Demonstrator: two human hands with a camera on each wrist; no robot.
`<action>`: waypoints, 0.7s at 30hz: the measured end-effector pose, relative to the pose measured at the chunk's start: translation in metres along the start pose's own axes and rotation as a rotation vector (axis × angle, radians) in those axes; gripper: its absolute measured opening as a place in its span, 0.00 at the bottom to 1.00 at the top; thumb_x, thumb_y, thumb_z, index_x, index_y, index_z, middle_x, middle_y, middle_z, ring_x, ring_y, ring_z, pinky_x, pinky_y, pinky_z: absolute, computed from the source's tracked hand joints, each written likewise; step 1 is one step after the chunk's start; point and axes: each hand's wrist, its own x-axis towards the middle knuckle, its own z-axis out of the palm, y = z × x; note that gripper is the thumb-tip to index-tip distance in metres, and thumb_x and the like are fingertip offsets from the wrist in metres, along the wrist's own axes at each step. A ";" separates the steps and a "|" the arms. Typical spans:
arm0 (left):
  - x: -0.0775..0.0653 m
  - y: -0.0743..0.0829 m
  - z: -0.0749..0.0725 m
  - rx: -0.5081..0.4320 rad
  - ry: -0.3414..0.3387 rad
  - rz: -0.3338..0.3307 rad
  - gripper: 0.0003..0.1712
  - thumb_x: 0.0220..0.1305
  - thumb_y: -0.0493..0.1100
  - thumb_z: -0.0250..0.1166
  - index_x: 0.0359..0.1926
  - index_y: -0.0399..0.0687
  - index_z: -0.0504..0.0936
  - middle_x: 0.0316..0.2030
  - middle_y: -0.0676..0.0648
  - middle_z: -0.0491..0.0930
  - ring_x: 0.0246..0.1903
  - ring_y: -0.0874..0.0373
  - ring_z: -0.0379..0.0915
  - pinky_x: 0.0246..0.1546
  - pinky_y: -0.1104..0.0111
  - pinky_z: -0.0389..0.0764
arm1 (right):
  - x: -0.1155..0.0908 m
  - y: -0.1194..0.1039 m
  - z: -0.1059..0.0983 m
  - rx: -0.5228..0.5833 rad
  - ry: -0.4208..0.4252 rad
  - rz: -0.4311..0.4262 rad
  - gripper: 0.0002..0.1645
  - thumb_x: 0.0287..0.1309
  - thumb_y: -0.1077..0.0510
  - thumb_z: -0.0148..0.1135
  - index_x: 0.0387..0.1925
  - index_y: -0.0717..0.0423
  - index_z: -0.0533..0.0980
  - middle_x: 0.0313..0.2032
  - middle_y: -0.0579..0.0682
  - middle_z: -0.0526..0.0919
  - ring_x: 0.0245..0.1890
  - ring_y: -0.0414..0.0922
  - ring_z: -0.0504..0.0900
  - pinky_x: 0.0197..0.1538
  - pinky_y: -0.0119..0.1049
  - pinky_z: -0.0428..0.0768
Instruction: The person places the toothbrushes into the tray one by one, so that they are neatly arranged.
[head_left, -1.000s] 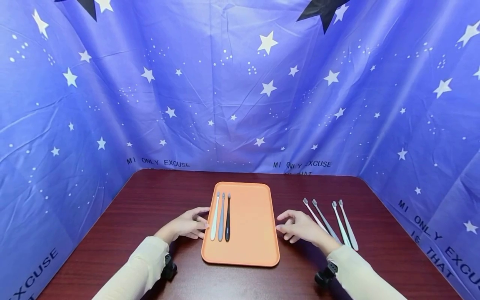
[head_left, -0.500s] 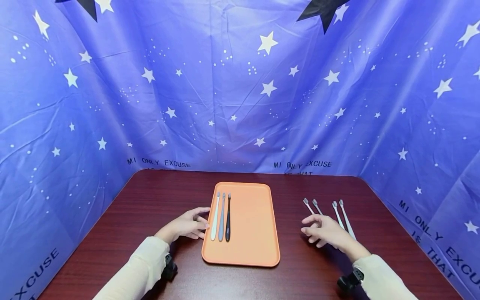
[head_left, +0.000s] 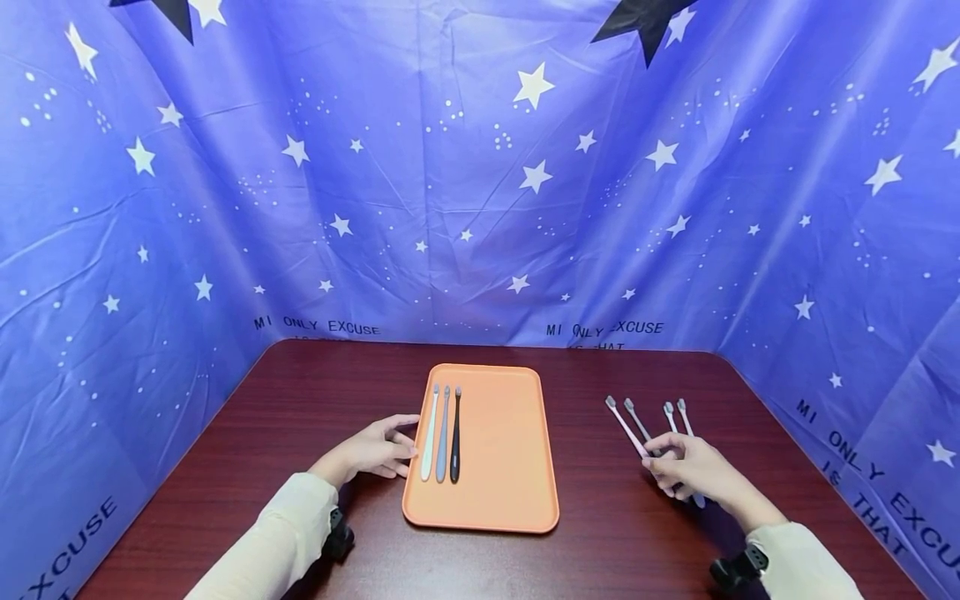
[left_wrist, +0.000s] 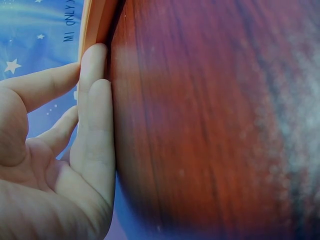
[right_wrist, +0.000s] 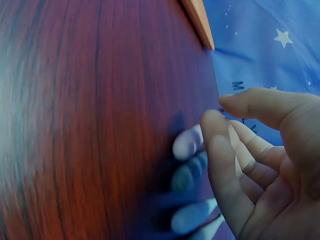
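At the left edge of an orange tray (head_left: 502, 450), my left hand (head_left: 369, 450) rests with fingers loosely extended, its fingertips right at the rim in the left wrist view. On the tray's left part lie a white toothbrush (head_left: 429, 442), a blue-grey toothbrush (head_left: 442, 450) and a black toothbrush (head_left: 455, 442), side by side. My right hand (head_left: 693, 471) hovers over the handles of several toothbrushes on the right, hiding part of them. Leftmost there is a pink toothbrush (head_left: 625, 427), its handle end (right_wrist: 187, 145) close by the fingertips. Thumb and fingers are relaxed, with nothing pinched between them.
Beside the pink brush lies a dark grey toothbrush (head_left: 637, 419); two pale toothbrushes, one (head_left: 670, 414) and another (head_left: 685, 414), lie farther right. Everything is on a dark red wooden table (head_left: 315, 392). A blue star-patterned cloth (head_left: 450, 183) encloses its back and sides.
My right hand has moved right from beside the tray's right edge to over the loose toothbrushes' handles. The left hand, the tray and the brushes on it have stayed put.
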 end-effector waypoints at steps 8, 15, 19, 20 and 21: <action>0.000 0.001 0.000 0.005 0.002 0.004 0.41 0.63 0.38 0.67 0.75 0.43 0.61 0.44 0.43 0.80 0.32 0.48 0.85 0.34 0.58 0.82 | -0.003 0.009 -0.009 -0.082 0.048 0.000 0.22 0.59 0.65 0.65 0.52 0.73 0.72 0.29 0.54 0.82 0.23 0.46 0.81 0.20 0.40 0.78; -0.001 0.003 0.001 0.005 0.002 0.005 0.41 0.64 0.37 0.67 0.74 0.42 0.60 0.44 0.44 0.80 0.31 0.49 0.85 0.32 0.59 0.82 | -0.005 0.007 -0.009 -0.157 0.076 -0.004 0.20 0.56 0.67 0.64 0.51 0.71 0.74 0.30 0.52 0.84 0.25 0.46 0.82 0.20 0.41 0.78; -0.002 0.004 0.001 0.006 0.004 0.006 0.41 0.64 0.37 0.67 0.74 0.42 0.61 0.44 0.44 0.80 0.30 0.49 0.85 0.31 0.60 0.82 | -0.005 0.005 -0.007 -0.176 0.087 -0.010 0.20 0.54 0.67 0.64 0.50 0.70 0.75 0.29 0.52 0.84 0.23 0.46 0.81 0.20 0.40 0.78; -0.002 0.004 0.001 0.006 0.002 0.006 0.41 0.64 0.37 0.67 0.74 0.42 0.60 0.44 0.44 0.80 0.30 0.49 0.85 0.31 0.60 0.82 | -0.005 0.004 -0.007 -0.183 0.089 -0.009 0.19 0.54 0.68 0.64 0.49 0.69 0.75 0.28 0.52 0.83 0.22 0.46 0.81 0.19 0.40 0.77; -0.002 0.004 0.001 0.005 0.001 0.007 0.41 0.64 0.37 0.67 0.75 0.42 0.60 0.44 0.44 0.80 0.30 0.49 0.85 0.31 0.60 0.82 | -0.005 0.004 -0.006 -0.192 0.094 -0.012 0.19 0.54 0.68 0.64 0.49 0.69 0.76 0.28 0.52 0.83 0.21 0.46 0.80 0.19 0.40 0.77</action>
